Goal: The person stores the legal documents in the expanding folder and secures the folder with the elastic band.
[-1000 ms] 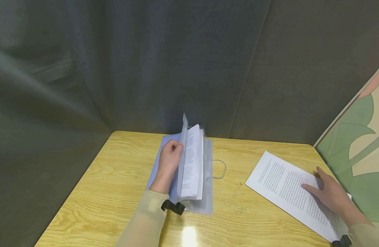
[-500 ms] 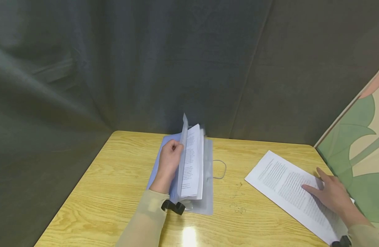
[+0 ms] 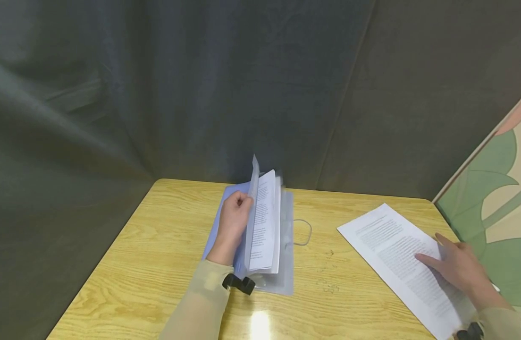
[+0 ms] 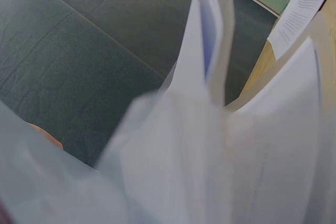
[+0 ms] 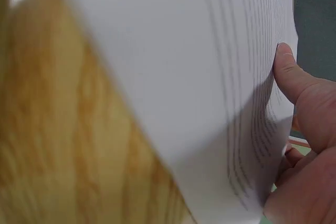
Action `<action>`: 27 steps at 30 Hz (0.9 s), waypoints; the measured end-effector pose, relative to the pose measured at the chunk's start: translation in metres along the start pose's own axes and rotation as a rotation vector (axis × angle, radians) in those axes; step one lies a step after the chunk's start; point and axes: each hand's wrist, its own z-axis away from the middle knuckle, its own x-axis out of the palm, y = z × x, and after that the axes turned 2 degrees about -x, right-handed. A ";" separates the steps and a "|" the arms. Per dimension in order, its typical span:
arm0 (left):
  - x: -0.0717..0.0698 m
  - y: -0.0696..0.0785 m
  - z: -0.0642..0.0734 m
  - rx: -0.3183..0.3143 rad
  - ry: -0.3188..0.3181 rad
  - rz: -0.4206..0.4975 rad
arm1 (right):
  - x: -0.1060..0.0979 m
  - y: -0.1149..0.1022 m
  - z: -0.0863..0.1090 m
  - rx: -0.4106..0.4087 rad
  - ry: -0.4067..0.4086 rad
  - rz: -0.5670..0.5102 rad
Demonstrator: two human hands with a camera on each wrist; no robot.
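A blue translucent folder (image 3: pixel 232 190) lies spread on the table in the head view, with printed sheets (image 3: pixel 264 222) standing inside it. My left hand (image 3: pixel 232 221) pinches the edge of a clear plastic leaf (image 3: pixel 252 208) and holds it raised on the left. Blurred plastic (image 4: pixel 173 156) and white page edges fill the left wrist view, which mostly hides that hand. At the right, my right hand (image 3: pixel 457 267) grips loose printed paper (image 3: pixel 383 241) by its right edge. In the right wrist view, the thumb (image 5: pixel 291 74) is on the printed face and fingers are behind the sheet.
The wooden table (image 3: pixel 137 255) has a dark curtain (image 3: pixel 243 94) along its back and left. A grey elastic loop (image 3: pixel 308 231) sticks out from the folder's right side. At the far right is a panel with a leaf pattern (image 3: pixel 507 255).
The printed paper has turned in my right hand, its far corner swinging up and to the right. My left hand and the folder have stayed in place.
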 end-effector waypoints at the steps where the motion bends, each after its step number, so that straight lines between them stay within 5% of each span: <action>1: 0.000 0.000 0.000 0.000 0.000 -0.002 | -0.001 0.000 0.000 -0.001 -0.008 0.007; 8: 0.001 -0.001 -0.001 0.003 0.003 -0.004 | -0.005 -0.003 -0.003 -0.015 -0.049 0.013; 27: -0.001 0.000 0.000 -0.014 -0.001 -0.003 | -0.020 -0.027 -0.001 -0.091 0.009 -0.137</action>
